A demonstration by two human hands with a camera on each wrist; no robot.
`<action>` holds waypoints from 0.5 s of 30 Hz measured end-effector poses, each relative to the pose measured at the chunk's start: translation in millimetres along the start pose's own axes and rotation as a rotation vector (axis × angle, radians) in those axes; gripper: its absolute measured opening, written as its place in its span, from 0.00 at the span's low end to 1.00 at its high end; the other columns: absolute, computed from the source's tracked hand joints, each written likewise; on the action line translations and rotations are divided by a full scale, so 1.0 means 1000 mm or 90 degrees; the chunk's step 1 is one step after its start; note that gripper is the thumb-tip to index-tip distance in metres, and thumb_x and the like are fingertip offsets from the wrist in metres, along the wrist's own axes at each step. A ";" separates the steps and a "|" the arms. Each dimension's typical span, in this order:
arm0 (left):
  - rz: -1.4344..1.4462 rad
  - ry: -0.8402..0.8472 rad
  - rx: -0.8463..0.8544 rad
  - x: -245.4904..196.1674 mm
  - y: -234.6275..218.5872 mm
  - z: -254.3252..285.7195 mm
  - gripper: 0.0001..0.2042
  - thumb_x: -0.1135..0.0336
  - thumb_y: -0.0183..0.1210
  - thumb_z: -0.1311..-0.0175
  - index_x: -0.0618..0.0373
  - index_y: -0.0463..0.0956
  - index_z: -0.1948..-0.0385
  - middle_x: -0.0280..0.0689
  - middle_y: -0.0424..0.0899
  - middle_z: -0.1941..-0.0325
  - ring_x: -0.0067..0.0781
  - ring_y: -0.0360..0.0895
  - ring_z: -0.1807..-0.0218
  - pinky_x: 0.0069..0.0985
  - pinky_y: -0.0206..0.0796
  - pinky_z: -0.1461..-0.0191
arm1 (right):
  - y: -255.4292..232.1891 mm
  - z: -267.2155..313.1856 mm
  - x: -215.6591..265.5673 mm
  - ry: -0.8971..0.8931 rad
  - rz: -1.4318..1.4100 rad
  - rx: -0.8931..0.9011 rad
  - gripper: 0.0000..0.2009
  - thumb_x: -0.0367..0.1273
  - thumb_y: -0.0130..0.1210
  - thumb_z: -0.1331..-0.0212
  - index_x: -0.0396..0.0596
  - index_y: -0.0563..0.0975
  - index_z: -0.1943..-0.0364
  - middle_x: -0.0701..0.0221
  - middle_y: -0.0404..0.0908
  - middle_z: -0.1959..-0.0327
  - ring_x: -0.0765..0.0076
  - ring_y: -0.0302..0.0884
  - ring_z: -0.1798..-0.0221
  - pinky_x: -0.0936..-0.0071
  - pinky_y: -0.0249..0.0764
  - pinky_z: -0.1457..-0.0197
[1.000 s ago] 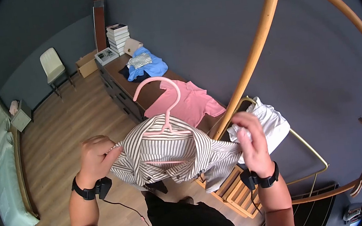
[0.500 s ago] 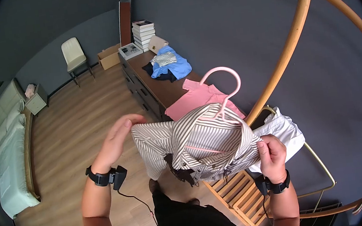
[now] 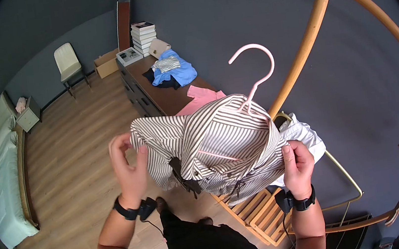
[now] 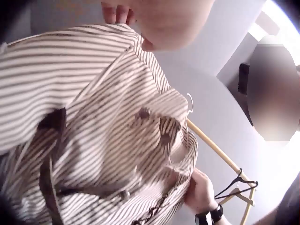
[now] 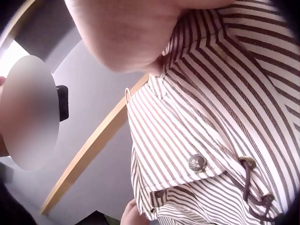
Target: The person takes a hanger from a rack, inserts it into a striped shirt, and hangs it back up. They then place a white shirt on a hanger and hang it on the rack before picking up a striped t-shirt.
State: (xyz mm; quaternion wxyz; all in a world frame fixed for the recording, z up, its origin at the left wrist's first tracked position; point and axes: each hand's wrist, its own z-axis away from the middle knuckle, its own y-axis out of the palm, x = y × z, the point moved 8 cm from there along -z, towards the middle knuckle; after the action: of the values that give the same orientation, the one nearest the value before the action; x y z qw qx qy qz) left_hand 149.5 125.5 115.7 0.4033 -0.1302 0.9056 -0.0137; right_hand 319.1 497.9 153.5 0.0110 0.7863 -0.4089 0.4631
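Note:
A striped shirt (image 3: 166,138) with dark drawstrings hangs on a pink hanger (image 3: 271,61), whose hook stands up above the open collar. At the shirt's left shoulder edge is my left hand (image 3: 130,170), fingers and thumb bent around the cloth; in the left wrist view this hand (image 4: 164,21) meets the shirt (image 4: 108,84) at its top corner. My right hand (image 3: 298,169) pinches the other shoulder between thumb and fingers. The right wrist view shows that hand (image 5: 126,33) above the striped cloth (image 5: 211,93) and a round metal button (image 5: 197,162); its fingertips are mostly hidden.
A wooden rack (image 3: 307,46) rises behind the shirt, with a slatted wooden shelf (image 3: 266,218) below. White cloth (image 3: 308,136) lies over a gold frame. The dresser (image 3: 142,86) holds pink and blue clothes and books. A bed (image 3: 7,183) stands at left.
Since half a second ago, the shirt and hanger have risen in the head view. My left hand has turned, its fingers now bent at the shoulder edge. The right hand keeps its pinch.

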 end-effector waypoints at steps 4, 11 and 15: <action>-0.137 0.107 -0.033 -0.029 0.007 0.043 0.16 0.75 0.65 0.41 0.61 0.73 0.53 0.44 0.76 0.52 0.36 0.74 0.49 0.30 0.67 0.43 | 0.000 0.001 0.009 0.013 -0.026 -0.006 0.09 0.31 0.53 0.27 0.39 0.78 0.62 0.81 0.74 0.72 0.86 0.63 0.68 0.84 0.62 0.64; 0.089 0.031 0.090 -0.026 0.052 0.078 0.19 0.78 0.67 0.43 0.62 0.72 0.51 0.42 0.83 0.57 0.34 0.81 0.60 0.26 0.72 0.54 | 0.005 0.002 0.008 0.037 -0.047 -0.013 0.09 0.31 0.54 0.27 0.39 0.78 0.62 0.81 0.74 0.72 0.86 0.63 0.68 0.85 0.62 0.63; -0.004 0.091 0.171 -0.032 0.057 0.066 0.22 0.78 0.68 0.46 0.58 0.72 0.49 0.40 0.80 0.57 0.38 0.79 0.59 0.33 0.71 0.52 | 0.004 0.002 0.011 0.031 -0.069 -0.037 0.09 0.30 0.55 0.28 0.37 0.79 0.64 0.78 0.75 0.75 0.84 0.64 0.71 0.82 0.64 0.66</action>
State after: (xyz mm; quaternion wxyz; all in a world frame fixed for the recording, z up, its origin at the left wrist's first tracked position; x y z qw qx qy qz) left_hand 205.6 194.0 87.7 0.3517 -0.0766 0.9217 -0.1448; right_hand 320.2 488.1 158.9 0.0685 0.7951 -0.3787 0.4688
